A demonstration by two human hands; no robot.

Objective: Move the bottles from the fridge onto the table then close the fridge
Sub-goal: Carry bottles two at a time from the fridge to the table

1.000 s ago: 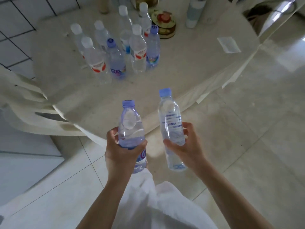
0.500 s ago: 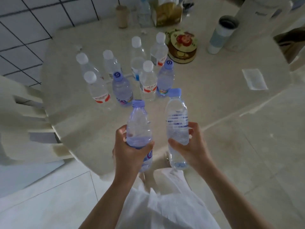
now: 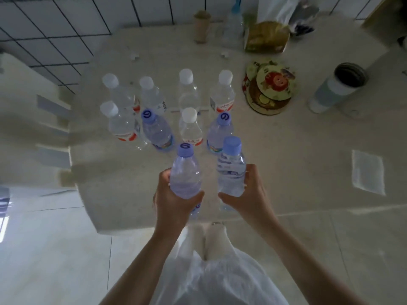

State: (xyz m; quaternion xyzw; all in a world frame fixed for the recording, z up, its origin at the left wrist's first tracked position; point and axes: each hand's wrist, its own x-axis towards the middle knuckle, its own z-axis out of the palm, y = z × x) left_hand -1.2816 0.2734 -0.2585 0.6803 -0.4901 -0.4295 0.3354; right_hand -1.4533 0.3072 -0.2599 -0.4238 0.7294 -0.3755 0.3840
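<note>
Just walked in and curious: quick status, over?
Left hand grips one blue-capped bottle, right hand grips another. Both held over the table. Eight bottles already standing just ahead; bare tabletop below the hands.

Wall (image 3: 66, 29): white tiles, dark grout lines.
Floor (image 3: 352, 249): pale glossy tiles, reflecting daylight.
Worktop (image 3: 286, 150): light speckled surface, set against the wall.
Chair (image 3: 33, 119): cream plastic, slatted back, at left edge.
</note>
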